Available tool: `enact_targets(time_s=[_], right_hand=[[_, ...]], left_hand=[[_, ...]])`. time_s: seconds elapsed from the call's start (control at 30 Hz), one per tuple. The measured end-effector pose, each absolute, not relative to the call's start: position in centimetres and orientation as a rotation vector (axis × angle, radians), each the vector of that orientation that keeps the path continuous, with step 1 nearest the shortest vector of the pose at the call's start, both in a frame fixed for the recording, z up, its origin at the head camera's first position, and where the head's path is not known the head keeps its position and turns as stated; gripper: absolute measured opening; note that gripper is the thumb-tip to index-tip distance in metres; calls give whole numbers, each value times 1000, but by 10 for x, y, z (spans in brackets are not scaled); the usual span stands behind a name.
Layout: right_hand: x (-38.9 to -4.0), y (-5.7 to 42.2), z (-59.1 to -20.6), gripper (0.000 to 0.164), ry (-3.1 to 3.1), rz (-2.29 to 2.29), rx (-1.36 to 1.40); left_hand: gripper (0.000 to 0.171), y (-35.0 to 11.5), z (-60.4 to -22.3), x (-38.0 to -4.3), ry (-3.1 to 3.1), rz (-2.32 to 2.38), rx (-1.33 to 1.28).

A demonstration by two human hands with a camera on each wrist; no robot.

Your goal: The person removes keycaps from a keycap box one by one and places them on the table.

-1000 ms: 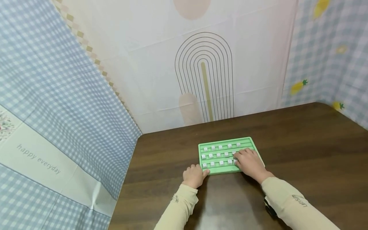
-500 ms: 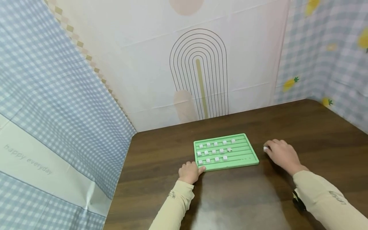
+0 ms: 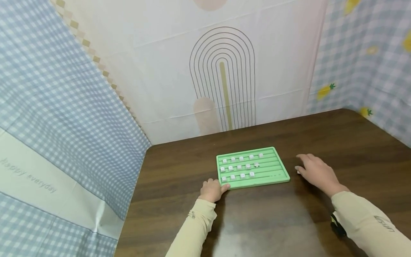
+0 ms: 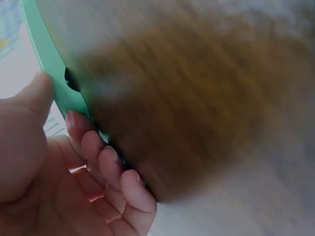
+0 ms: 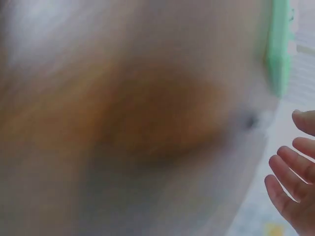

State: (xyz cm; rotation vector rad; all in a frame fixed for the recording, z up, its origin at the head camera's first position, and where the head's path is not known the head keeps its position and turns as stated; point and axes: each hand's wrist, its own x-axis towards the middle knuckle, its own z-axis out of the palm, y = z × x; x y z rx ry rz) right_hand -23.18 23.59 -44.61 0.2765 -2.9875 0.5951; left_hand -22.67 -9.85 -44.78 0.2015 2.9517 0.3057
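Observation:
A pale green tray [image 3: 257,184] with ridged rows lies on the table, bearing several small white cubes [image 3: 252,174] in three rows on its left side. One white cube [image 3: 256,165] in the middle row sits askew. My left hand [image 3: 211,191] grips the tray's near left corner, thumb on the rim; in the left wrist view the fingers [image 4: 110,164] curl at its edge. To the right of the tray, my right hand [image 3: 318,175] is over the table with fingers loosely extended. A small white cube [image 3: 298,172] shows right at its thumb tip.
The dark wooden table [image 3: 179,164] extends to a white patterned cloth [image 3: 167,71] at the back. Blue checked cloths hang at the left [image 3: 96,107] and right. A dark band [image 3: 338,225] is on the right wrist.
The right hand has moved from the tray to the table at its right, taking a cube from the front row. Its fingers have since loosened around that cube. The left hand stays at the corner.

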Motion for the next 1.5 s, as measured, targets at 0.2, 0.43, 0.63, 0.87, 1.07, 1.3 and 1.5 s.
enact_targets(time_s=[0.2,0.43,0.63,0.87,1.07,1.3,1.5], right_hand=[[-238,182,-439,27,-2888,576,512],[-242,123,-461,24,-2804,418,638],[-243,109,-467,15,-2783,353,593],[-246,113,-462,13,-2767,369,609],[-247,150,-438,20,-2758,544,502],[-237,246,-433,23,-2872,574,181],[-228,281,-458,27,-3049,546,177]], left_hand=[[57,-95,-447,-228,2935,312,174],[55,-91,-448,-226,2935,303,182],[55,-90,-447,-228,2901,297,185],[57,-89,-444,-230,2890,312,179],[58,-91,-444,-231,2884,300,166],[58,-95,-444,-232,2865,310,105],[58,-95,-444,-233,2857,310,111]])
